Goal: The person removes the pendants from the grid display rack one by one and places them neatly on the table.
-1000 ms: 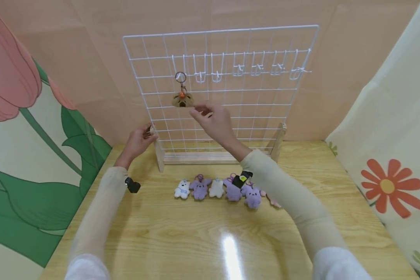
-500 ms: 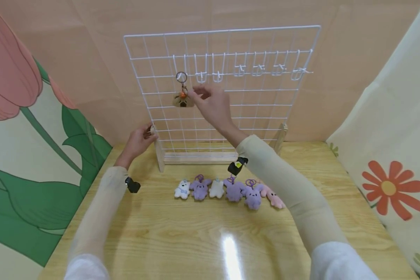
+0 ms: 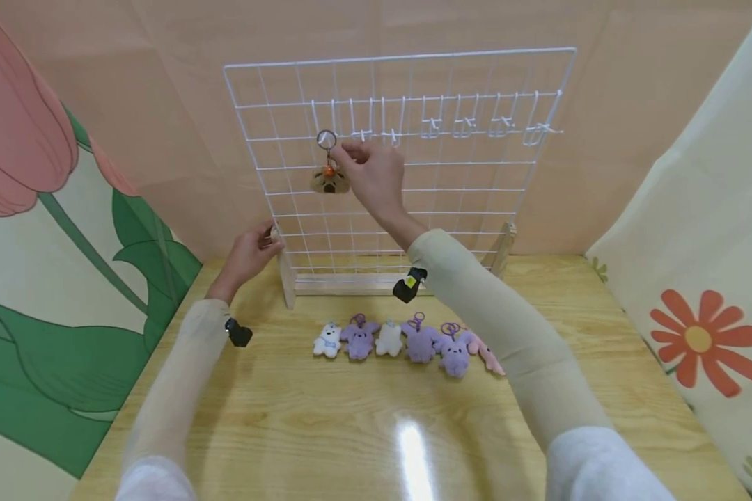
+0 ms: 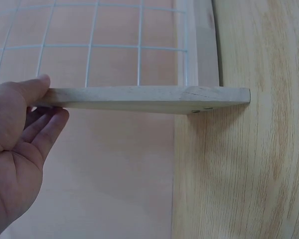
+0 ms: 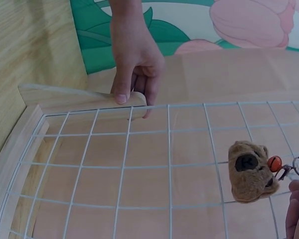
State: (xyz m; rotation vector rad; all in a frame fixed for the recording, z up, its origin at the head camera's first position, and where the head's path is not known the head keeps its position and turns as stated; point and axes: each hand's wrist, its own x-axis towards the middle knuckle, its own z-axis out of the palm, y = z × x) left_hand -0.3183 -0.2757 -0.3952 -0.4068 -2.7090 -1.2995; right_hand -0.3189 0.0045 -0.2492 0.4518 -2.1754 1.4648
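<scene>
A brown plush bear-head keychain (image 3: 329,182) with an orange bell (image 5: 274,163) hangs by its metal ring (image 3: 326,140) at the leftmost hook of the white wire grid rack (image 3: 388,188). My right hand (image 3: 376,174) is beside it, thumb and fingertips pinching at the ring; in the right wrist view this contact is partly cut off by the frame edge. My left hand (image 3: 249,254) grips the upper end of the rack's left wooden support (image 4: 139,93), thumb on one side and fingers on the other, as the left wrist view shows.
On the wooden table (image 3: 326,431), a row of plush keychains lies before the rack: white bears (image 3: 327,341), purple ones (image 3: 421,342) and a pink one (image 3: 487,353) partly behind my right arm. Several white hooks (image 3: 466,124) line the grid. A peach backdrop (image 3: 131,139) stands behind.
My right hand has moved up from beside the plush head to the keychain's ring. The left hand stays on the support, and the keychain hangs in nearly the same place.
</scene>
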